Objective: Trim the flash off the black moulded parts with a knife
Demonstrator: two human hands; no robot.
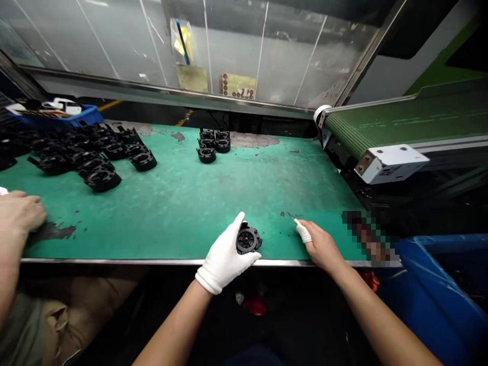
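Observation:
My left hand (224, 256), in a white glove, grips a round black plastic part (247, 239) near the table's front edge. The part has a ribbed, ring-shaped face turned up and small tabs on its rim. To the right, my right hand (320, 241) is closed around a small thin-bladed knife (292, 217), its tip pointing up and left over the table. White covering (304, 232) wraps one or more of its fingers. The knife and the black part are apart.
Several black parts (101, 175) crowd the green table's left side; a smaller group (207, 152) stands at the back. Behind the left pile is a blue tray (86, 116). A co-worker's hand (23, 211) rests at left. A conveyor (358, 127) and blue bin (427, 284) are at right.

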